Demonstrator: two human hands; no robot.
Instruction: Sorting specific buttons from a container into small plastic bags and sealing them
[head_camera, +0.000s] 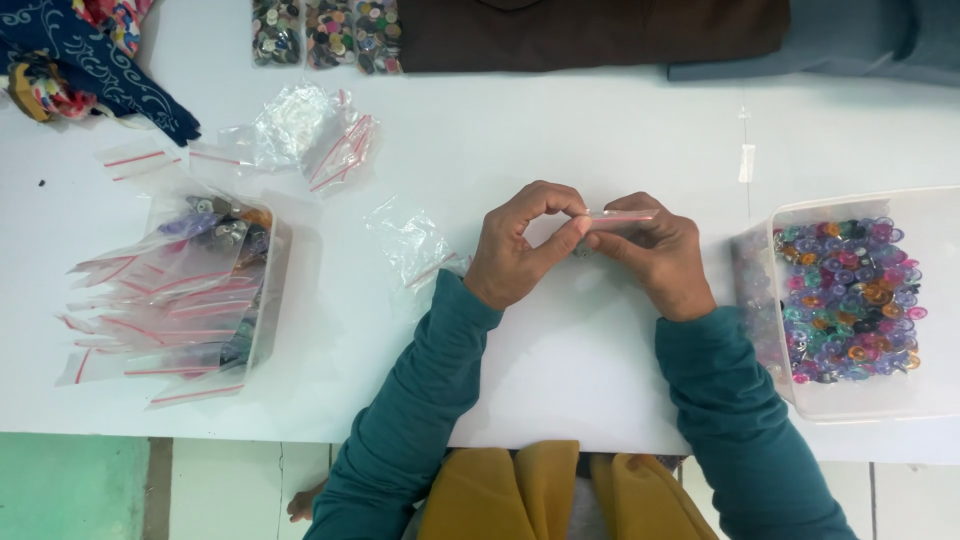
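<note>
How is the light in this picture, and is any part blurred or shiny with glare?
Head view: light is soft and even on the white table, with only faint shadows under the left hand and right hand; the clear bags show small glints; the small bag pinched between both hands is slightly soft; the coloured buttons look fairly sharp.

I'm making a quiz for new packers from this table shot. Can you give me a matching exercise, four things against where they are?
Things:
1. small zip bag
2. tub of colourful buttons
3. tub of filled zip bags
4. loose empty zip bags

Places:
A. far left part of the table
B. pinched between left hand and right hand
C. right edge of the table
D. left edge, near side

Pairs: 1-B, 2-C, 3-D, 4-A
</note>
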